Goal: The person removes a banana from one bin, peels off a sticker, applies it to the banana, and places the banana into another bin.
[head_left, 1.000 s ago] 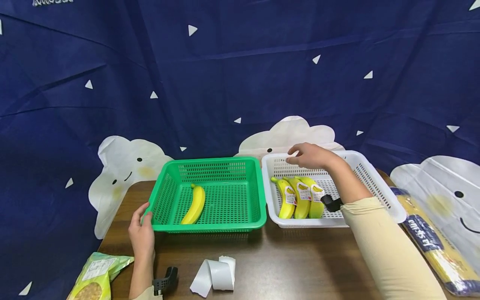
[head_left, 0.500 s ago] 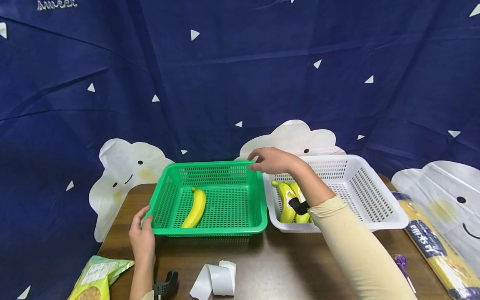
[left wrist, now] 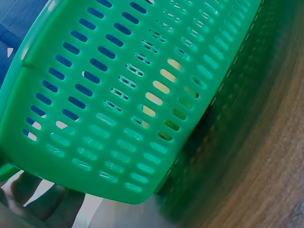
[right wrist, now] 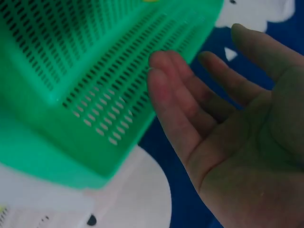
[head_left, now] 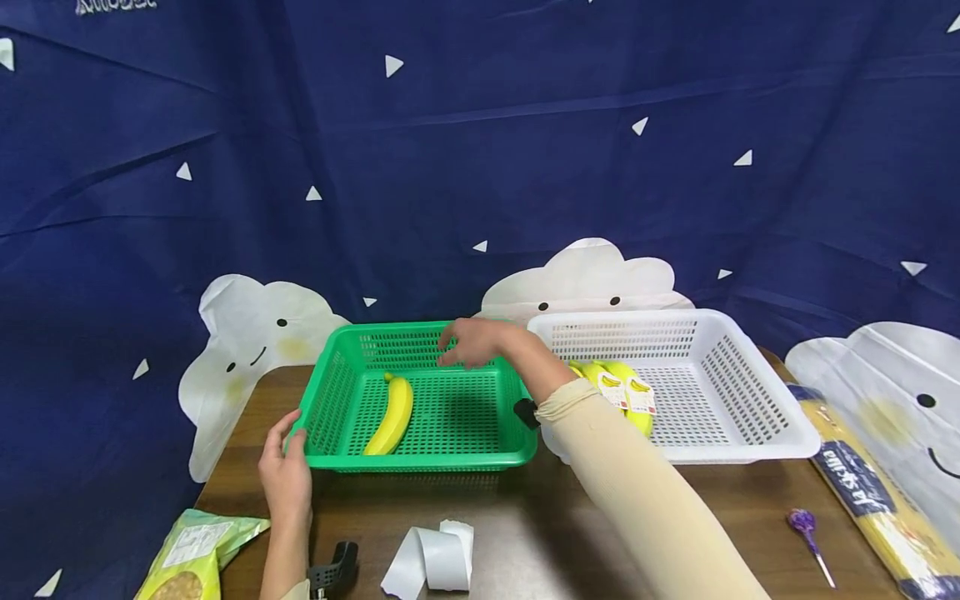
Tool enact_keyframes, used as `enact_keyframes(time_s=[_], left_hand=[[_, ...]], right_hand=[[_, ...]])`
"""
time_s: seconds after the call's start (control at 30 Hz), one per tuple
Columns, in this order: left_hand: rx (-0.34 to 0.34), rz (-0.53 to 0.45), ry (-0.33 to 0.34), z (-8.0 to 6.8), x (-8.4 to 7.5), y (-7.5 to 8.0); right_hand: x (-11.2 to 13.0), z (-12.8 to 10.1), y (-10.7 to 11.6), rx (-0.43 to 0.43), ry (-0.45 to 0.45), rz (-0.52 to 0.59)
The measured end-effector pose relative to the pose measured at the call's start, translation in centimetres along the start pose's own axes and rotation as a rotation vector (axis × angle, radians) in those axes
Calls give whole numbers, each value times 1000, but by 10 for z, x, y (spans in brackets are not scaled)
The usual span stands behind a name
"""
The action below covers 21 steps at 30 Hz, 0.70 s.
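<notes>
Hovering over the green basket (head_left: 420, 400), the right hand (head_left: 476, 342) has its fingers loose and holds nothing
The left hand (head_left: 285, 475) grips the basket's near left corner, fingers curled on the rim. One banana (head_left: 392, 414) lies inside toward the left, well apart from the right hand. Just beside the green basket on the counter (head_left: 540, 517) stands a white basket (head_left: 720, 392) with a bunch of labelled bananas (head_left: 622, 392) in its left part. In the right wrist view the palm is wide, fingers straight, close to the green basket wall
</notes>
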<state>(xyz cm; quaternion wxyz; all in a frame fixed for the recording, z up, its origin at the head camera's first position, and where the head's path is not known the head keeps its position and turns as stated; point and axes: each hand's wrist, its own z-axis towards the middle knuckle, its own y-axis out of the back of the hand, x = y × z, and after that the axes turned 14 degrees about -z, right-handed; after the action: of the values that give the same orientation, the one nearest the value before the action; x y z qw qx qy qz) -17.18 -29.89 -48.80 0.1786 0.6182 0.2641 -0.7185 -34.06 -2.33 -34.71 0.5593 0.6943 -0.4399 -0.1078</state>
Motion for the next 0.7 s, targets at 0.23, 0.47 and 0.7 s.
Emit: enact_keyframes(time_s=[0.23, 0.47, 0.7], left_hand=[[-6, 12, -9, 0, 0, -2], [-20, 1, -21, -3, 4, -2], [-51, 57, -55, -4, 6, -5]], right_hand=[[12, 29, -23, 59, -5, -46], [27, 52, -46, 114, -30, -81], [42, 61, -61, 97, -8, -206]])
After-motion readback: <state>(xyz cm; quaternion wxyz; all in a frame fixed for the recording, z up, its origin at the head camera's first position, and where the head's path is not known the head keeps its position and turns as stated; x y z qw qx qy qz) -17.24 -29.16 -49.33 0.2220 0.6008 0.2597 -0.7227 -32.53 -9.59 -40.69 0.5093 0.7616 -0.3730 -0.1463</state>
